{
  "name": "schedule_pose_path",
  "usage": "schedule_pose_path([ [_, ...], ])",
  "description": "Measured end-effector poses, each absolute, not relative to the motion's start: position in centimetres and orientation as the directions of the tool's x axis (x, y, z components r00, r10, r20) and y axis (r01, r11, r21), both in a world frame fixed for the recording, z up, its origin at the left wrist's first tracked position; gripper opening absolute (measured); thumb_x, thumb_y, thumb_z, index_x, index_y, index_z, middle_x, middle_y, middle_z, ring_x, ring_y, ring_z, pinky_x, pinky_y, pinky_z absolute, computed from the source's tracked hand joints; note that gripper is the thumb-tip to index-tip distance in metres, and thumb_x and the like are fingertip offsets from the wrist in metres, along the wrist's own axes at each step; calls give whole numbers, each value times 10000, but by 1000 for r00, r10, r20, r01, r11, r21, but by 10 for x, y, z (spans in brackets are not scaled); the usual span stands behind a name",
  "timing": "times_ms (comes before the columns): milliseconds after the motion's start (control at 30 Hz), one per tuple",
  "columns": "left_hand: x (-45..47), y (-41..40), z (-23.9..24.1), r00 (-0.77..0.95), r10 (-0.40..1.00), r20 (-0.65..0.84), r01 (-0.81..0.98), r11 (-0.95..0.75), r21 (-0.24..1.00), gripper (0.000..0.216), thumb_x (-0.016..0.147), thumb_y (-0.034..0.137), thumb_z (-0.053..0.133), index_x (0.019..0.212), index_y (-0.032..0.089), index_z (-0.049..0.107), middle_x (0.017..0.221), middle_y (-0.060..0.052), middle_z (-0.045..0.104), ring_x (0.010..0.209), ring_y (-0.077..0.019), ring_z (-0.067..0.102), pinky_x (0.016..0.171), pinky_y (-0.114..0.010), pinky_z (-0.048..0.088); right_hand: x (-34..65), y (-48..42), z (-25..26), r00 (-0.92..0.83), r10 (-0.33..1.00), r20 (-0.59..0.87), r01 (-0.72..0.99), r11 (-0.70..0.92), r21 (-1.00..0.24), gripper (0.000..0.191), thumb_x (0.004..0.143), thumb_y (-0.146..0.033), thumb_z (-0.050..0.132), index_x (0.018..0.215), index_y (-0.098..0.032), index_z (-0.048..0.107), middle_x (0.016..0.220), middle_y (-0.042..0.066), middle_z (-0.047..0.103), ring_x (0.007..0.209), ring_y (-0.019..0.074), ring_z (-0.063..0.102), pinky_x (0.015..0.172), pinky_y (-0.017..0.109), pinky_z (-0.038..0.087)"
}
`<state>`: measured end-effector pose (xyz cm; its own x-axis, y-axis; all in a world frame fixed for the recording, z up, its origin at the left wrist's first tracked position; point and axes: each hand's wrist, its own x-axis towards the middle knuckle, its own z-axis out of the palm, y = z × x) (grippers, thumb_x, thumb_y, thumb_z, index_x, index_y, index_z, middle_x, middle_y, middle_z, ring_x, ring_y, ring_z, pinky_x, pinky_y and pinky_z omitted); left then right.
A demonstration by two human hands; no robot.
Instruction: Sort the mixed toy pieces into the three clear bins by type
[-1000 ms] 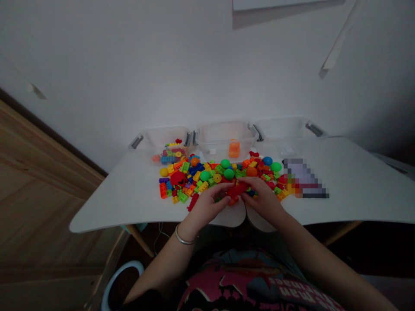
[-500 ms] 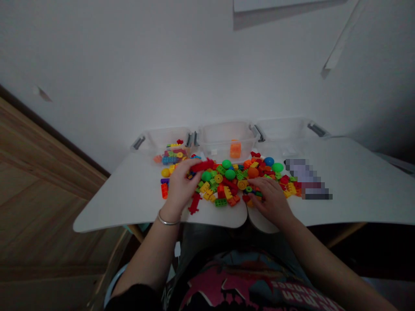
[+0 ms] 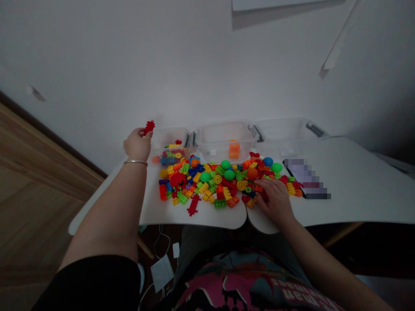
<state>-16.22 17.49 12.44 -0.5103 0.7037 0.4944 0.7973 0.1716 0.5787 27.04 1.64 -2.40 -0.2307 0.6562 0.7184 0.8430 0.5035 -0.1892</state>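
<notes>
The left hand (image 3: 138, 144) is up off the table (image 3: 356, 181), fingertips pinched shut on a small red piece (image 3: 149, 126) that pokes up and to the right out of the grip. Just to its right and a little lower stands the left bin (image 3: 162, 137), with mixed pieces in it. The red piece hangs at the bin's left rim, not over its middle. The right hand (image 3: 276, 202) lies palm down on the near right edge of the pile (image 3: 214, 179), fingers curled among red bits. Whether it grips one I cannot tell. Beyond the pile stand the middle bin (image 3: 223, 129), holding an orange block (image 3: 234, 149), and the right bin (image 3: 279, 127).
</notes>
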Motion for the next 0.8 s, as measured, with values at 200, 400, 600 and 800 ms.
schedule_pose_path([
  [200, -165, 173, 119, -601, 768, 220, 762, 467, 448, 320, 770, 436, 706, 830, 127, 646, 1082, -153, 690, 1130, -356, 576, 1040, -629, 267, 270, 15, -22, -256, 654, 712, 824, 533, -193, 282, 873, -222, 553, 1146, -189, 616, 1115, 89, 691, 1078, 266, 588, 996, 466, 438],
  [400, -166, 182, 105, -655, 719, 232, 708, 478, 519, 385, 698, 451, 751, 872, 124, 647, 1189, -169, 639, 1251, -390, 474, 1049, -630, 251, 271, 16, -24, -249, 658, 711, 825, 528, -200, 295, 868, -228, 553, 1154, -183, 610, 1117, 95, 687, 1081, 271, 589, 992, 478, 446],
  [600, -169, 183, 95, -635, 687, 352, 720, 363, 591, 405, 715, 303, 681, 1108, 210, 645, 1225, -151, 645, 1299, -394, 452, 1084, -695, 190, 270, 16, -25, -260, 636, 726, 820, 543, -181, 288, 869, -212, 549, 1149, -179, 608, 1112, 98, 689, 1082, 267, 593, 992, 466, 452],
  [800, -154, 162, 92, -538, 667, 515, 788, 182, 588, 426, 800, 304, 583, 1214, 204, 603, 1270, -142, 619, 1279, -357, 470, 1120, -660, 185, 269, 16, -23, -261, 633, 729, 815, 549, -185, 276, 877, -216, 540, 1143, -195, 606, 1090, 92, 693, 1057, 267, 603, 973, 470, 459],
])
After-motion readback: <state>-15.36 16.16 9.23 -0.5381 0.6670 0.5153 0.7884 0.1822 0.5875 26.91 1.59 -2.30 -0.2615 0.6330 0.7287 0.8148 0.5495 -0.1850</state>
